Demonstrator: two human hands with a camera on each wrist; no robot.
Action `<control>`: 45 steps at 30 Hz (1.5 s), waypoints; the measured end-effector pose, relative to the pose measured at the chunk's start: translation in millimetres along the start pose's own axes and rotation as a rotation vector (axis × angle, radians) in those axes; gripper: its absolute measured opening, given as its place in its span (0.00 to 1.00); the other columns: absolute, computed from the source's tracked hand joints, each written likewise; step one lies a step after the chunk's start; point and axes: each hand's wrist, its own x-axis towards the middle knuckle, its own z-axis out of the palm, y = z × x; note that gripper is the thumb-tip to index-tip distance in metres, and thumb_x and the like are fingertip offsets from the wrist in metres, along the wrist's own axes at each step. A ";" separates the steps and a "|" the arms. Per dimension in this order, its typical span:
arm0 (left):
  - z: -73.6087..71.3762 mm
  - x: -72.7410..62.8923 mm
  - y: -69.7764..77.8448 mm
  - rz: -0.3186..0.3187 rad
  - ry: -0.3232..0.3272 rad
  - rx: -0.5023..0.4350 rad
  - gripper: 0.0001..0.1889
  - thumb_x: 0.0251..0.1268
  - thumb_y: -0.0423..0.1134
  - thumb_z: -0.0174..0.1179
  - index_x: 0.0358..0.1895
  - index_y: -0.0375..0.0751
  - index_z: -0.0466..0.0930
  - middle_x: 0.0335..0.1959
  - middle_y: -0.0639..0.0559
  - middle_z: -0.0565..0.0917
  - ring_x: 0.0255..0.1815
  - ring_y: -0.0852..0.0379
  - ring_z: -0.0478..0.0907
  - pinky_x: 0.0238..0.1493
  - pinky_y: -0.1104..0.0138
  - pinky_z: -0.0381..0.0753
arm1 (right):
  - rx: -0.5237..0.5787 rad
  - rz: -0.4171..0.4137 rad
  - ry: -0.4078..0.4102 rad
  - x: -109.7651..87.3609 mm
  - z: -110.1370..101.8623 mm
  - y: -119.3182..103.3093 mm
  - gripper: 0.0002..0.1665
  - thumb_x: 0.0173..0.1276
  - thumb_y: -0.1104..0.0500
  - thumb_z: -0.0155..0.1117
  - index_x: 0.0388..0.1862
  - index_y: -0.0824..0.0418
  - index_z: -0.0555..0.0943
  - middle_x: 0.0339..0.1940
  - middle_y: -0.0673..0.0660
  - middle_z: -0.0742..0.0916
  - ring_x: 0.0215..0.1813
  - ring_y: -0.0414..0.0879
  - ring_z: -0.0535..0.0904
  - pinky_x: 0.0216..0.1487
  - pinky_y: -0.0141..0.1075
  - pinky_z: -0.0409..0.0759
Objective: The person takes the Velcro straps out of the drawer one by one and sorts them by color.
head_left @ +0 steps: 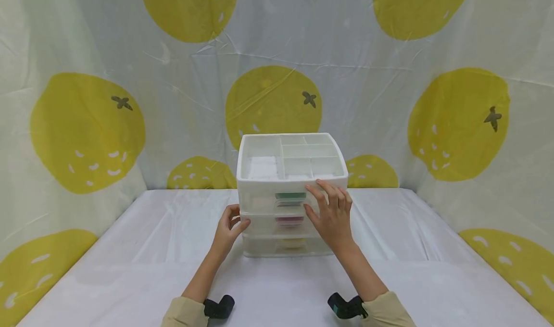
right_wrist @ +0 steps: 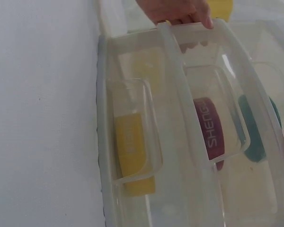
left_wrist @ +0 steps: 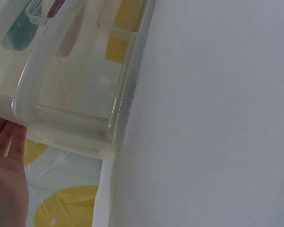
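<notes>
A white plastic drawer unit [head_left: 261,198] with three clear stacked drawers stands upright in the middle of the table. Its handles carry a green label [head_left: 291,195], a maroon label [right_wrist: 209,124] and a yellow label [right_wrist: 131,142], from top to bottom. Against the unit's left side rest the fingers of my left hand [head_left: 228,226], its thumb at the front corner by the middle drawer. My right hand [head_left: 335,216] has its fingers spread over the right part of the front. Its fingertips touch near the top front rim, and its thumb is beside the top handle.
Divided compartments [head_left: 298,156] form the unit's top tray. White cloth covers the table [head_left: 151,264]. Curtains with yellow fruit prints [head_left: 272,101] hang behind and at both sides. Black devices [head_left: 219,308] are strapped at both wrists.
</notes>
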 end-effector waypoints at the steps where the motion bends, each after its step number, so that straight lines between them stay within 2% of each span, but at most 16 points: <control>1: 0.3 0.6 0.3 0.007 0.004 -0.002 0.20 0.56 0.31 0.58 0.52 0.32 0.66 0.44 0.47 0.74 0.45 0.67 0.70 0.53 0.73 0.69 | -0.004 0.004 -0.003 0.8 -0.4 -0.3 0.27 0.55 0.53 0.61 0.55 0.54 0.72 0.56 0.59 0.70 0.54 0.54 0.61 0.52 0.49 0.57; 8: 1.1 2.9 -1.0 0.031 0.031 0.011 0.19 0.54 0.30 0.60 0.50 0.31 0.68 0.40 0.48 0.75 0.41 0.67 0.71 0.47 0.77 0.72 | -0.018 0.019 -0.011 4.5 -2.7 -2.5 0.32 0.47 0.59 0.67 0.55 0.54 0.72 0.56 0.59 0.69 0.53 0.54 0.61 0.52 0.50 0.58; 20: -0.4 -1.6 2.3 -0.003 0.011 -0.031 0.20 0.55 0.29 0.59 0.52 0.30 0.67 0.43 0.43 0.74 0.42 0.66 0.72 0.49 0.73 0.72 | 0.011 -0.014 0.022 4.7 -5.5 -5.8 0.31 0.46 0.62 0.65 0.54 0.55 0.73 0.53 0.61 0.72 0.51 0.53 0.63 0.49 0.50 0.58; 30: -0.3 -0.9 3.5 -0.028 0.012 -0.031 0.20 0.55 0.29 0.59 0.52 0.31 0.68 0.41 0.53 0.74 0.42 0.68 0.72 0.48 0.74 0.73 | 0.026 -0.028 0.002 4.4 -8.4 -7.8 0.30 0.45 0.66 0.62 0.52 0.54 0.74 0.49 0.58 0.75 0.48 0.52 0.66 0.50 0.50 0.57; 39: -0.7 0.1 3.5 -0.051 0.001 -0.045 0.19 0.56 0.30 0.58 0.52 0.33 0.67 0.42 0.50 0.75 0.42 0.67 0.74 0.47 0.76 0.73 | 0.018 -0.032 -0.009 4.3 -8.7 -8.6 0.27 0.43 0.67 0.60 0.47 0.56 0.75 0.45 0.57 0.77 0.44 0.52 0.68 0.50 0.50 0.60; 45: -1.3 -0.3 4.8 -0.081 -0.003 -0.049 0.19 0.57 0.31 0.58 0.52 0.34 0.68 0.42 0.51 0.74 0.41 0.66 0.74 0.47 0.75 0.73 | -0.013 -0.044 -0.047 8.1 -13.4 -9.1 0.28 0.40 0.68 0.64 0.46 0.55 0.75 0.43 0.56 0.77 0.43 0.52 0.69 0.49 0.48 0.62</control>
